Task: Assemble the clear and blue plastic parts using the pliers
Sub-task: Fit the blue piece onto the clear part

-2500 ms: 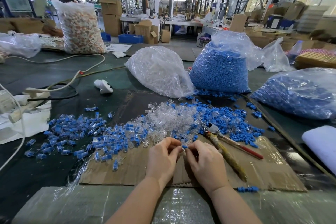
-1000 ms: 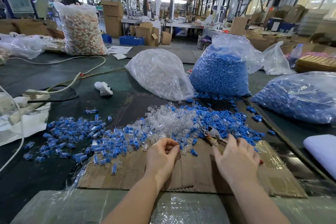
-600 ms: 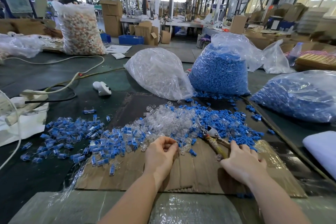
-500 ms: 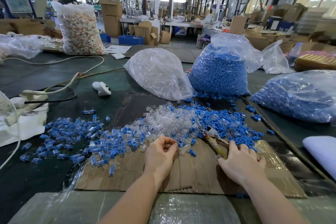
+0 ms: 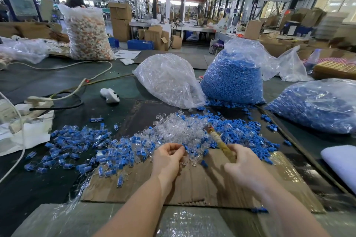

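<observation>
Beyond your hands, across the dark table [image 5: 48, 82], sit the big bags: clear parts [image 5: 169, 81] ahead of your left grip, blue parts [image 5: 233, 81] ahead of your right. Nearer, the cardboard sheet [image 5: 192, 184] lies under both wrists, and the loose pile of clear and blue pieces [image 5: 183, 131] spreads just past your fingertips, with finished blue-filled pieces [image 5: 81, 146] out to the left. Your right hand [image 5: 242, 161] grips the pliers [image 5: 219, 142] by the wrapped handle, nose aimed away into the pile. Your left hand [image 5: 167, 158] pinches a small clear-and-blue part [image 5: 184, 148] at its fingertips, just beside the pliers hand.
</observation>
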Tool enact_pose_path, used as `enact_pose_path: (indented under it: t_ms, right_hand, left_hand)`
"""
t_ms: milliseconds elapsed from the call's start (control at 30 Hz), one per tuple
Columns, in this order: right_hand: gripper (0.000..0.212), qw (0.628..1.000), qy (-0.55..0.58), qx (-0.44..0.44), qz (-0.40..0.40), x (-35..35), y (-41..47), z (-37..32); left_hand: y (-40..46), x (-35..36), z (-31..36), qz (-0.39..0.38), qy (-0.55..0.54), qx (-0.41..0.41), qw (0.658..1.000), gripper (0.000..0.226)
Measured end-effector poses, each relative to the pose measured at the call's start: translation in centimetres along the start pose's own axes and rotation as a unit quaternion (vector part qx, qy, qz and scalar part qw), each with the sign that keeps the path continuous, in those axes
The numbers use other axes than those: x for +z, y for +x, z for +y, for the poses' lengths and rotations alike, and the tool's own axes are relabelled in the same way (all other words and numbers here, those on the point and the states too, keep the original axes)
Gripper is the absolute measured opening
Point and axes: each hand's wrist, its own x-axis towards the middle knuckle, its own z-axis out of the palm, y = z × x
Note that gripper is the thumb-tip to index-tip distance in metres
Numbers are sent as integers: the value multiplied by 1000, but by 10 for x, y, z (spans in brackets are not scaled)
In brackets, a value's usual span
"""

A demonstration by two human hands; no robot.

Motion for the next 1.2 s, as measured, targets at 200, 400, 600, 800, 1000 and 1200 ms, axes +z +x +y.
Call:
enact_pose_path:
  t_ms: [200, 400, 600, 800, 1000, 1200]
  right_hand:
    - [15, 976, 142, 45, -156, 3, -12, -23]
    - [20, 956, 188, 48, -220, 5, -15, -35]
    - [26, 941, 227, 37, -249, 1, -16, -39]
    - [24, 952, 187, 13, -241, 0, -18, -42]
    - [24, 971, 122, -25, -204, 3, -18, -41]
    - [24, 957, 198, -6, -210, 5, -19, -38]
  left_hand:
    - [7, -1, 1, 12, -47, -32, 998, 8]
    - [12, -1, 3, 31, -59, -37, 997, 6]
    - [18, -1, 5, 66, -51, -32, 996, 6]
    - [20, 0, 4, 75, -56, -36, 995, 7]
    - [17, 2, 6, 79, -57, -32, 995, 7]
    - [10, 2, 10, 83, -65, -34, 994, 8]
